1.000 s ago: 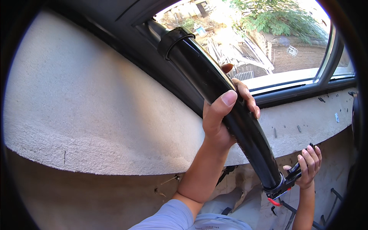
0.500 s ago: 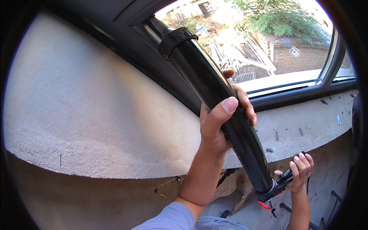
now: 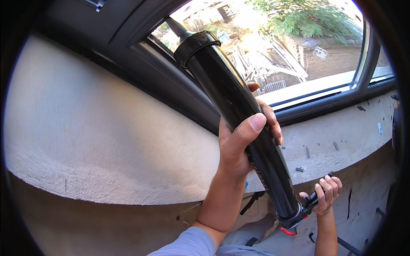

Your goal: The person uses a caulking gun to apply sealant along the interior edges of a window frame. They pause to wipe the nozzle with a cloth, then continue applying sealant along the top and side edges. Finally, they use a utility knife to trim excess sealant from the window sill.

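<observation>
A black caulking gun (image 3: 222,91) with a long round barrel runs slantwise across the middle of the view. My left hand (image 3: 243,136) is closed round the barrel, thumb on top and fingers on the far side. Lower right, my right hand (image 3: 326,194) grips the handle, its fingers wrapped round the trigger. A red part (image 3: 288,231) shows at the barrel's rear end. The tapered nozzle (image 3: 176,27) points to the upper left, at the dark window frame (image 3: 147,64). Whether its tip touches the frame or glass, I cannot tell.
Below the window runs a pale, rough sill (image 3: 106,145) with a curved front edge. Small dark scraps (image 3: 300,169) and a small pale blue-white piece (image 3: 379,128) lie on its right part. Through the glass show planks and a green tree (image 3: 299,17). Dark bars (image 3: 350,246) stand low at the right.
The view has shifted, with more window frame showing at the upper left. The caulking gun's rear end and my right hand sit slightly further left. Both hands keep their grip.
</observation>
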`<state>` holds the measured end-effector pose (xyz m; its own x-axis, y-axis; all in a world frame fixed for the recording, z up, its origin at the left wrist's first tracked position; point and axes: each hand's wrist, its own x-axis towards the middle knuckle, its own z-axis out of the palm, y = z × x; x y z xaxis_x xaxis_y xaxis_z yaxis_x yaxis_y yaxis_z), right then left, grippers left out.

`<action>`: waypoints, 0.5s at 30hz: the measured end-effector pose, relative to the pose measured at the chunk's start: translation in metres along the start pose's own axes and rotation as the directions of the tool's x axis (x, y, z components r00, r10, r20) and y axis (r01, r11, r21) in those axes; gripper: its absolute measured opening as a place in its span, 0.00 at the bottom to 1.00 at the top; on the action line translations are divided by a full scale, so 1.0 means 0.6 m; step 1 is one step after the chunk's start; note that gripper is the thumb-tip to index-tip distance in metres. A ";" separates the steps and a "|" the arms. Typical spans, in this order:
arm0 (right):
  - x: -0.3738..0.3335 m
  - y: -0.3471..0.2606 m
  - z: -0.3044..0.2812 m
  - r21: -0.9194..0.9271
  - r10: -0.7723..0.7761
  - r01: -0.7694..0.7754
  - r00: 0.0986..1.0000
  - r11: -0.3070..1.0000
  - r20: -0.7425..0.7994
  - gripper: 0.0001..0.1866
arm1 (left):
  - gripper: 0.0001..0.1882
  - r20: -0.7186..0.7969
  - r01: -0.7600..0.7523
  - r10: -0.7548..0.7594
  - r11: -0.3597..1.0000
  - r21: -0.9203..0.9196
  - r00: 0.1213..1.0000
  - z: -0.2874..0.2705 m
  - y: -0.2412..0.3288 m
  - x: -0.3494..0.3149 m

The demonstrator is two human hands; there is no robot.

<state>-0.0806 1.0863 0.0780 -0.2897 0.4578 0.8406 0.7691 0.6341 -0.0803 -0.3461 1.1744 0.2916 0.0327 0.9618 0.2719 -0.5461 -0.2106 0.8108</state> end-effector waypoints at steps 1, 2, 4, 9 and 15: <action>-0.003 0.002 0.000 -0.003 0.008 -0.008 1.000 1.000 -0.005 0.26 | 0.36 0.009 0.003 -0.003 1.000 0.004 1.000 0.004 -0.004 0.003; -0.005 0.005 -0.001 -0.006 0.011 -0.011 1.000 1.000 -0.005 0.26 | 0.36 0.028 0.001 -0.001 1.000 0.004 1.000 0.009 -0.007 0.006; -0.011 0.013 -0.005 -0.015 0.018 -0.018 1.000 1.000 -0.003 0.25 | 0.36 0.011 0.001 -0.001 1.000 -0.027 1.000 0.022 -0.017 0.012; -0.023 0.039 -0.020 -0.034 0.037 -0.038 0.999 0.999 -0.022 0.25 | 0.35 0.023 0.010 -0.010 1.000 -0.025 1.000 0.057 -0.038 0.026; -0.033 0.077 -0.047 -0.071 0.063 -0.066 0.997 0.995 -0.048 0.24 | 0.34 0.050 0.028 -0.027 0.999 -0.019 0.998 0.105 -0.071 0.047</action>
<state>-0.0230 1.0890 0.0730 -0.2129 0.4659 0.8588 0.8252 0.5564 -0.0973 -0.2692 1.1998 0.2972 0.0893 0.9572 0.2754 -0.5607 -0.1802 0.8082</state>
